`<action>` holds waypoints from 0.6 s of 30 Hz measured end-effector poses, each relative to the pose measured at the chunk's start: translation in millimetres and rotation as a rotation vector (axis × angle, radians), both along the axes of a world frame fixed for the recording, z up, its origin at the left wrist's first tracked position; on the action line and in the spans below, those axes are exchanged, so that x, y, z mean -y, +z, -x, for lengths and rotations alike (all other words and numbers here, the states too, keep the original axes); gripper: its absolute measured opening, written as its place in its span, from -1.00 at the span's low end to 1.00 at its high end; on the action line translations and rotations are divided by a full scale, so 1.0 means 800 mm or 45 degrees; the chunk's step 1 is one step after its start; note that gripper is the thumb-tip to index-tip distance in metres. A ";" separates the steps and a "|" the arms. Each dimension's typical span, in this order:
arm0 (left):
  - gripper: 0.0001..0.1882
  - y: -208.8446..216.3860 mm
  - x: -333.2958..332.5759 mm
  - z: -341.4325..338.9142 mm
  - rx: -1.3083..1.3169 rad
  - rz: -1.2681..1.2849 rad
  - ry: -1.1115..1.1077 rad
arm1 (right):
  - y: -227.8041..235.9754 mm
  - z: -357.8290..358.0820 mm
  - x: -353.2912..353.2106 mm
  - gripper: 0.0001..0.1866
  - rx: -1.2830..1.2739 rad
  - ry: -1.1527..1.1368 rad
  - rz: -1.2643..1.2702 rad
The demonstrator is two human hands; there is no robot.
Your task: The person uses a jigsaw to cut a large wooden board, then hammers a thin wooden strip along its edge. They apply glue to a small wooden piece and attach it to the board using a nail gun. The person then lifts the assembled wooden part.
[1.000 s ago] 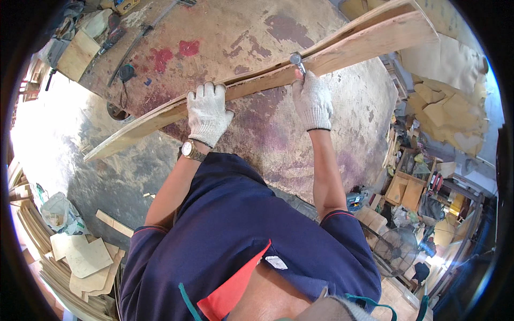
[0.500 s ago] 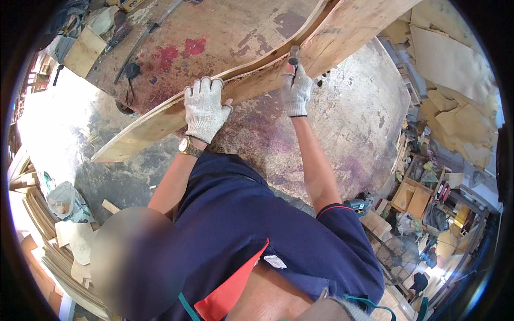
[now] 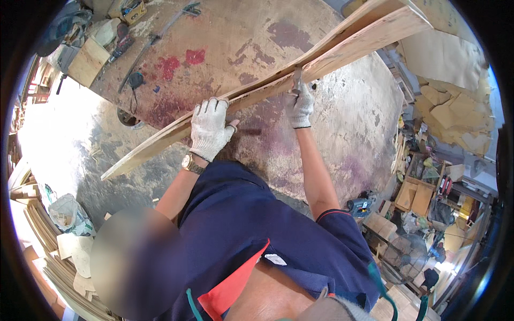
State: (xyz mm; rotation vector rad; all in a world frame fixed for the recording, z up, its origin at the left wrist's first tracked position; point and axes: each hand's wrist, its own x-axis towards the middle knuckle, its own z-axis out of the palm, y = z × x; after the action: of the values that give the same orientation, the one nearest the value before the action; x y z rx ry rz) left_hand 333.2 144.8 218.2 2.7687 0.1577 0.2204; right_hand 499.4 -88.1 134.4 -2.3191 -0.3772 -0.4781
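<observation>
A long curved wooden piece [image 3: 369, 40], made of thin layers with a gap along its upper side, lies slantwise over the worktable. My left hand [image 3: 210, 128], in a pale knit glove, grips its middle with the fingers over the far edge and the thumb sticking out. My right hand [image 3: 301, 107], gloved too, is closed around a hand tool [image 3: 297, 77]. The tool's flat metal end is up against the wood at the gap; its handle is hidden in the glove, so its exact kind is unclear.
The paint-stained worktable [image 3: 225, 59] carries a long bar clamp [image 3: 155, 38], a tape measure [image 3: 135, 80] and a drill [image 3: 123, 41] at the far left. Stacked wood strips [image 3: 69, 278] and a plastic bag [image 3: 70, 214] stand left; a fan [image 3: 405, 251] is at right.
The wooden piece has tilted and come nearer, its right end now in full view. Both hands have shifted slightly nearer with it, and the tool's end has turned against the wood.
</observation>
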 end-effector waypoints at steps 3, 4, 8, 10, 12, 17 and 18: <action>-0.38 -0.003 0.007 0.007 0.009 -0.019 0.011 | 0.048 0.024 0.009 -0.78 -0.107 -0.004 0.249; -0.37 -0.003 0.009 0.009 0.011 -0.026 0.017 | 0.069 0.029 0.011 -0.73 -0.171 -0.030 0.312; -0.33 0.000 0.009 0.012 -0.035 -0.001 -0.016 | 0.132 0.030 0.011 -0.54 -0.250 -0.099 0.679; -0.32 0.000 0.010 0.012 -0.056 0.025 -0.010 | 0.141 0.030 0.011 -0.54 -0.259 -0.122 0.829; -0.32 0.000 0.011 0.013 -0.038 0.034 -0.006 | 0.137 0.028 0.009 -0.59 -0.281 -0.084 0.768; -0.31 -0.006 0.010 0.014 -0.010 0.071 -0.022 | 0.137 0.013 0.041 -0.59 -0.462 0.112 0.726; -0.32 -0.007 0.010 0.016 -0.018 0.068 -0.036 | 0.140 0.011 0.052 -0.59 -0.564 0.211 0.619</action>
State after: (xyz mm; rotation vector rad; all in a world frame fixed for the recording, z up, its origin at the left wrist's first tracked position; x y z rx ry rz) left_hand 320.6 136.6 212.5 2.7181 0.1257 0.1871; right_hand 490.8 -129.5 246.2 -2.7337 -0.5012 0.2414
